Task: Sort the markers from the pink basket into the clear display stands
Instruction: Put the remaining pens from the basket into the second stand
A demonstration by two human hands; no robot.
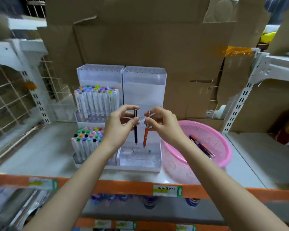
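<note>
Markers are in both hands: the left grip (119,125) pinches a dark marker (135,134) and the right grip (163,125) an orange marker (145,135), both upright, tips down, above the low tier of the clear stand (140,158). These slim, smooth plastic barrels could slip or miss the holes. More lie in the pink mesh basket (228,147).

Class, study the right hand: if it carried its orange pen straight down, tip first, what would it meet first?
Most likely the lowest front tier of the right clear display stand, directly beneath the orange pen; depth is uncertain.
</note>
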